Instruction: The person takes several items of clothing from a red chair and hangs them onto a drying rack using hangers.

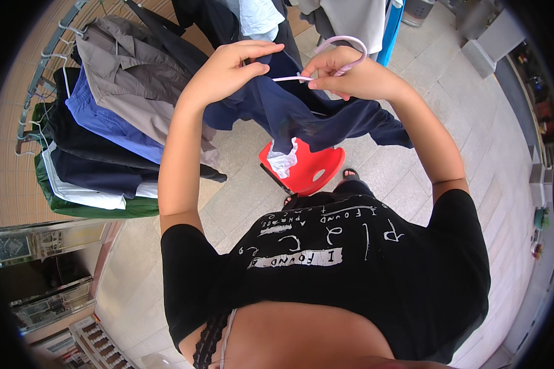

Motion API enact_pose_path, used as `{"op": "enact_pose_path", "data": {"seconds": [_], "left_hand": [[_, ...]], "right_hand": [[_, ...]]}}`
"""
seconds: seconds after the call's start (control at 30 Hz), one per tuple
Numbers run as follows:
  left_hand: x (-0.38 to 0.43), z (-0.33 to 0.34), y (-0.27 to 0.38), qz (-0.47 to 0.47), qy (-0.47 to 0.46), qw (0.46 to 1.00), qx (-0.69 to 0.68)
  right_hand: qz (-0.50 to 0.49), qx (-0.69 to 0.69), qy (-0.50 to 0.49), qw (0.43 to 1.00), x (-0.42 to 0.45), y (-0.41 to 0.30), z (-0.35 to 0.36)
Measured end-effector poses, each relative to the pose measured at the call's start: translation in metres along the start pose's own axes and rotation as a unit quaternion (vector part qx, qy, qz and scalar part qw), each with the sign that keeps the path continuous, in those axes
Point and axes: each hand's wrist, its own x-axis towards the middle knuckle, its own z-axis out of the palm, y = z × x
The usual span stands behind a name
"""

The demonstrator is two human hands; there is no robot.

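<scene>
A dark navy garment (304,110) hangs spread out in front of me, with a pale pink clothes hanger (346,69) partly inside its opening. My right hand (351,74) pinches the hanger close to the base of its hook. My left hand (231,71) is at the garment's left side, next to the hanger's arm; its thumb and fingers are apart above the cloth, and whether the lower fingers grip the cloth is hidden. Below the garment stands a red plastic chair (321,168) with a small white cloth item (282,161) over its edge.
To the left, a metal drying rack (32,87) carries hung clothes, among them a grey-brown jacket (120,60), blue shorts (106,120) and a green garment (87,207). More clothes, one a light grey garment (355,23), hang ahead. A pillar base (480,55) stands at the upper right.
</scene>
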Motion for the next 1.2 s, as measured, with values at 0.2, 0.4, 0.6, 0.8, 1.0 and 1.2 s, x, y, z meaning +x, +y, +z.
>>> {"op": "enact_pose_path", "data": {"seconds": [0.2,0.4,0.6,0.8,1.0,1.2], "left_hand": [[-0.007,0.044,-0.024,-0.102,0.094,0.99,0.019],[0.032,0.082,0.021,-0.066,0.253,0.959,0.109],[0.072,0.095,0.048,-0.067,0.253,0.959,0.11],[0.104,0.081,0.061,-0.064,0.246,0.958,0.133],[0.096,0.063,0.013,-0.203,0.26,0.914,0.236],[0.153,0.062,-0.005,-0.115,0.407,0.894,0.145]], "right_hand": [[-0.025,0.174,0.008,0.984,-0.048,0.033,-0.08],[-0.05,-0.064,-0.021,0.996,-0.126,0.144,-0.162],[-0.056,-0.034,0.006,0.998,-0.162,0.281,-0.108],[-0.076,-0.009,-0.066,0.995,-0.116,0.303,-0.08],[0.05,0.276,-0.125,0.952,-0.113,0.279,-0.149],[0.197,0.355,-0.196,0.892,-0.115,0.277,-0.195]]}}
